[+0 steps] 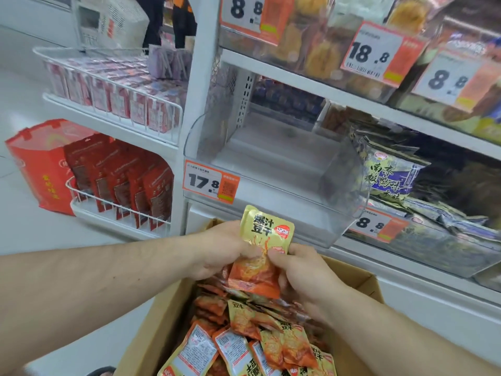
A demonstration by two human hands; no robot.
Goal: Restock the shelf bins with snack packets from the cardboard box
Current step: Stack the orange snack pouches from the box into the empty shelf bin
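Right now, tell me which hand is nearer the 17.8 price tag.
Left. The left hand grips the packets just below the 17.8 price tag; the right hand sits lower and further right.

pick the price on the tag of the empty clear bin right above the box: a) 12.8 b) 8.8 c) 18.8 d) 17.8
d: the orange tag on the front of the empty bin reads 17.8, just above the packets both hands hold over the box.

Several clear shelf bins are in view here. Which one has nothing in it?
The clear bin tagged 17.8, directly above the cardboard box. Its floor is bare; the neighbouring bins on its right and above hold packets.
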